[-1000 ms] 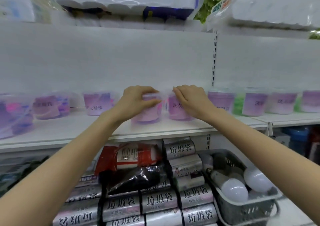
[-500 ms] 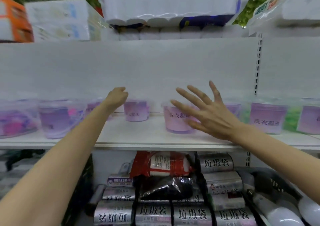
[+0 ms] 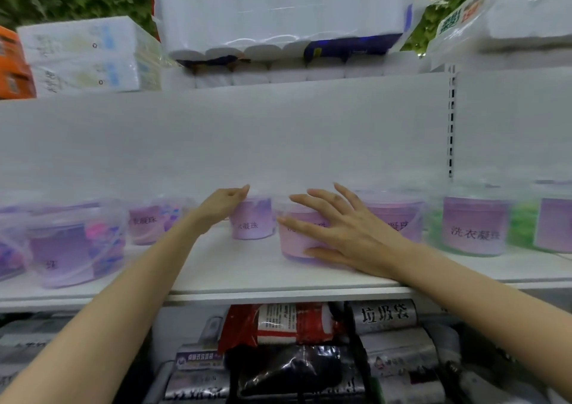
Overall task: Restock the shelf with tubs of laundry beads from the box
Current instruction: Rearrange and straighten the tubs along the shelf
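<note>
- Two tubs of laundry beads are in play, both already on the white shelf (image 3: 247, 270). A second ago you clasped them side by side near the front edge, one in each grip.
- Since then the left one has gone back. This rear tub (image 3: 252, 217) now stands deep on the shelf, close to the back panel. The front tub (image 3: 297, 242) stands just beside it and nearer to you.
- Your right grip was lifted clear of the front tub half a second ago and has now come back to it.
- For the task, this pair looks placed and is only being tidied into line. The box is not in view, so how many tubs remain cannot be told.
- Left grip (image 3: 221, 208): your fingers are together and bent, touching the rear tub's upper left side. The thumb is hidden, so whether it pinches the tub or only pushes it cannot be told.
- Right grip (image 3: 343, 233): it is spread wide, with straight fingers fanned across the front tub's face and the thumb low by its base. It rests on the tub and clasps nothing.
</note>
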The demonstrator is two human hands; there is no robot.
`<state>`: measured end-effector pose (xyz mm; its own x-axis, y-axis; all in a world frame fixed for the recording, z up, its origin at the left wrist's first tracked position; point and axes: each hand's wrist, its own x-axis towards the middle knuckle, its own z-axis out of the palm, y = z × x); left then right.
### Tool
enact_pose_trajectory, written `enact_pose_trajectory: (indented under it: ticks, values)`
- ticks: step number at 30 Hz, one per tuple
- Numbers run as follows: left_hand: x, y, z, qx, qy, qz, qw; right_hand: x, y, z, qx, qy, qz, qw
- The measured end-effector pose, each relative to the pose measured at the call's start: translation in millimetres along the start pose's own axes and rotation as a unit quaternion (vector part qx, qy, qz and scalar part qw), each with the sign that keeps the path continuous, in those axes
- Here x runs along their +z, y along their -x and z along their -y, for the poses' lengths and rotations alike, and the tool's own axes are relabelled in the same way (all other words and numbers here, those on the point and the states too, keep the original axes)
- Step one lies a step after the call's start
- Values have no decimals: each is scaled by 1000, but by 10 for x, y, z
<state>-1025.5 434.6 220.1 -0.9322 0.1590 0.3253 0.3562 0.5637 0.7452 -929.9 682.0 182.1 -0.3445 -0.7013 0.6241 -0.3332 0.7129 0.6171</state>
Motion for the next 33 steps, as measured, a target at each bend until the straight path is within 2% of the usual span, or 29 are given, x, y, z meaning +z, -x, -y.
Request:
enact_pose_trajectory:
  ticks: [3, 6, 14, 19, 21, 23, 26, 30, 33]
  values:
    - [174, -12, -197, 7, 5, 73, 997, 1, 4, 0, 0, -2, 4, 1000]
    - [257, -95, -294, -1, 54, 132, 990, 5, 2, -1, -4, 1, -1, 1000]
    - [342, -137, -358, -21, 113, 171, 979, 56, -3, -3, -10, 26, -27, 999]
    - [268, -5, -399, -37, 103, 180, 978, 53, -11, 2, -11, 39, -8, 999]
    - [116, 113, -447, -10, 47, 143, 989, 32, -17, 1, -11, 43, -4, 999]
    - [-119, 262, -487, 64, -45, 92, 993, -4, -26, -7, -22, 59, -2, 998]
    - [-603, 456, -433, 144, -223, 12, 964, -60, -85, -7, -72, 101, -11, 992]
    - [-1261, 830, -11, 71, -421, -39, 904, -83, -350, 146, -85, 109, -49, 989]
    - [-1633, 1170, 429, 9, -467, -46, 883, -56, -693, 365, -68, 94, -56, 992]
